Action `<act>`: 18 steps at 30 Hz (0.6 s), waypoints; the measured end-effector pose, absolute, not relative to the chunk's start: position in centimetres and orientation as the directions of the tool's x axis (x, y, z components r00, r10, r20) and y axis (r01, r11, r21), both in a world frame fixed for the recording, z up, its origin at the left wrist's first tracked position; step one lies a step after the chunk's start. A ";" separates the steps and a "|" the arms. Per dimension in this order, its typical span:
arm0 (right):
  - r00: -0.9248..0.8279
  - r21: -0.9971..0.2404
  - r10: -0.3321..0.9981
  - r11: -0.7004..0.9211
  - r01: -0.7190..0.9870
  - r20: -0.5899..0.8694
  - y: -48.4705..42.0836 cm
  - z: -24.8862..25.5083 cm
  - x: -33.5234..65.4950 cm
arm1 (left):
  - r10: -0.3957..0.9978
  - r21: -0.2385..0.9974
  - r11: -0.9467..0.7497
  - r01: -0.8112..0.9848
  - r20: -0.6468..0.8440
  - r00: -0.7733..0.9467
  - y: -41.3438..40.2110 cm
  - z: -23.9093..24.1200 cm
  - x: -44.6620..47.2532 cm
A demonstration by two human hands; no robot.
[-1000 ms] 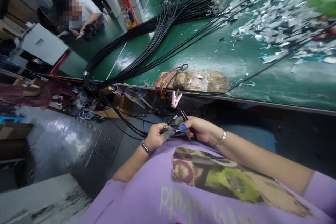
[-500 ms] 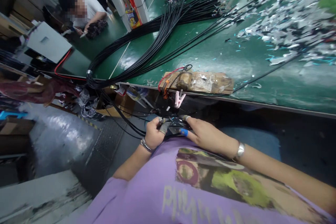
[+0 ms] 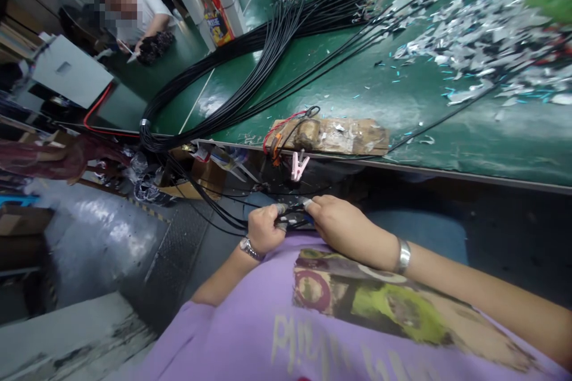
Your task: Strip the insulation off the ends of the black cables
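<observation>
Black cables (image 3: 223, 212) run down from the bench and into my left hand (image 3: 267, 228), which is closed around them near my lap. My right hand (image 3: 334, 220) pinches the cable ends just to the right, its fingers curled in and partly hidden. Greyish coverings show on some fingertips of both hands. Short stretches of black cable bridge the small gap between the hands. Above on the bench lies a large looped bundle of black cables (image 3: 250, 92), bound at its left bend.
A wooden block (image 3: 353, 136) with a pink clip (image 3: 298, 166) sits at the bench edge. Silvery foil scraps (image 3: 473, 36) cover the right side of the green bench (image 3: 339, 83). Another person (image 3: 147, 12) works at the far left. A cardboard box (image 3: 210, 178) stands beneath the bench.
My right hand has turned over and its fingers have curled in around the cable ends; the blue-wrapped finger is now mostly hidden. My left hand stays closed on the cables. The view has shifted slightly.
</observation>
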State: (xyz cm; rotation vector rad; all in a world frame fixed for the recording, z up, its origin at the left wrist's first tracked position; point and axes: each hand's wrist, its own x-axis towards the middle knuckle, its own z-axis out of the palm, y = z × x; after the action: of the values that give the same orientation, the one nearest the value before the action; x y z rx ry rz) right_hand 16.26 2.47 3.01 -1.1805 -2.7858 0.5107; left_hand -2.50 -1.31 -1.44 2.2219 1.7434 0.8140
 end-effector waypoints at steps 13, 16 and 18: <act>-0.491 -0.964 0.851 -0.066 0.256 -0.189 4.1 0.0 16.2 | 0.999 0.798 -0.040 0.602 0.043 0.008 -1.2 -0.7 -1.4; -0.530 -0.985 0.843 -0.003 0.175 -0.097 4.1 0.1 16.2 | 0.929 0.910 0.230 0.345 -0.312 0.202 -0.4 -0.2 -1.9; -0.568 -0.986 0.823 0.100 0.136 0.005 4.0 0.4 16.3 | 0.774 0.877 0.430 0.213 -0.480 0.413 0.4 0.0 -2.4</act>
State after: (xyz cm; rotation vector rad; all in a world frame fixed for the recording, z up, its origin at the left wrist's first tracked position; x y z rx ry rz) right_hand 16.34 4.02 0.36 -0.9389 -1.7975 1.5116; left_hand -2.42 0.40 -0.03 1.1054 1.1245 0.4619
